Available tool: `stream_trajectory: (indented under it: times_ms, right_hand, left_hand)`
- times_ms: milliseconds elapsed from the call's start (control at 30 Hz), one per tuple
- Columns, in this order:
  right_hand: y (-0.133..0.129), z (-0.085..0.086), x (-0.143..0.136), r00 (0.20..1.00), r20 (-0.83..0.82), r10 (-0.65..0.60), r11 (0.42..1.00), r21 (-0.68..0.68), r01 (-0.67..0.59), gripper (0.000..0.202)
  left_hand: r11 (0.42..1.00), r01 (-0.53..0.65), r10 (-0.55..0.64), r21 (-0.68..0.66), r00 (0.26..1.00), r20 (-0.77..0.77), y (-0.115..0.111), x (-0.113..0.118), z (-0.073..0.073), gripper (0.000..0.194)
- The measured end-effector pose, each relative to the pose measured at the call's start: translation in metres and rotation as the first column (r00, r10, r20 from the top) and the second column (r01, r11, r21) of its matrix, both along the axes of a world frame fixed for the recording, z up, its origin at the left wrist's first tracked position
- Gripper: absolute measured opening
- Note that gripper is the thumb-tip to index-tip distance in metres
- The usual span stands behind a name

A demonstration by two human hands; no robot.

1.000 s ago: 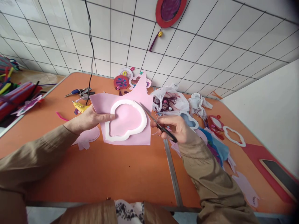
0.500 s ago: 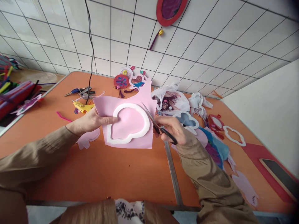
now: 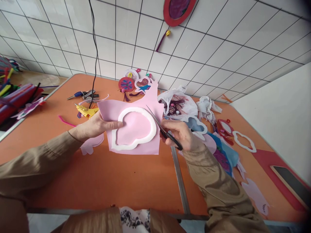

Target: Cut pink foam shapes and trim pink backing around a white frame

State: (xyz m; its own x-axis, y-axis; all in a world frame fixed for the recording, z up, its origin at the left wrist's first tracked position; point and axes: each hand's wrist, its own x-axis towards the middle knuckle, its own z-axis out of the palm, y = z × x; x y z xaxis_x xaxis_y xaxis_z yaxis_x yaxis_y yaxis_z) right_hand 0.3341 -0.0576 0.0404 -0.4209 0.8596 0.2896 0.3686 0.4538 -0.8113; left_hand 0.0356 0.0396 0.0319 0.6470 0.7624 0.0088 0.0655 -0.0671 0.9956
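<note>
My left hand (image 3: 94, 127) pinches the left side of a pink foam sheet (image 3: 109, 108), its thumb on top. A white heart-shaped frame (image 3: 152, 131) lies on the sheet, under the thumb tip. My right hand (image 3: 181, 132) is closed round the black handles of a pair of scissors (image 3: 173, 139). The scissor blades lie at the sheet's right part, beside the frame's right edge, and point up and left. Both hands hold their things above the orange table (image 3: 109, 181).
A yellow glue gun (image 3: 86, 111) and keys (image 3: 91, 95) lie at the left. Behind the sheet are round ornaments (image 3: 126, 84). A plastic bag (image 3: 188, 105), foam cutouts (image 3: 194, 124) and a phone (image 3: 291, 184) are on the right. A black cable (image 3: 95, 48) hangs down.
The scissor handles have come slightly closer together in my right hand, and the blades look more closed. My left hand and the sheet have hardly shifted.
</note>
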Motion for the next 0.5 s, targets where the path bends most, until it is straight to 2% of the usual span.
stream_trajectory:
  times_ms: [367, 500]
  right_hand:
    - [-0.002, -0.0004, -0.0007, 0.997, 0.024, -0.07, 0.997, 0.02, 0.069, 0.051]
    - [0.0011, -0.0046, 0.003, 0.998, 0.042, -0.045, 0.998, 0.049, 0.043, 0.049]
  left_hand:
    - [0.999, -0.019, 0.021, 0.027, 0.997, -0.074, 0.0012, -0.0025, 0.0012, 0.057]
    - [0.999, -0.007, 0.01, 0.038, 0.997, -0.075, 0.0021, -0.0033, 0.0018, 0.055]
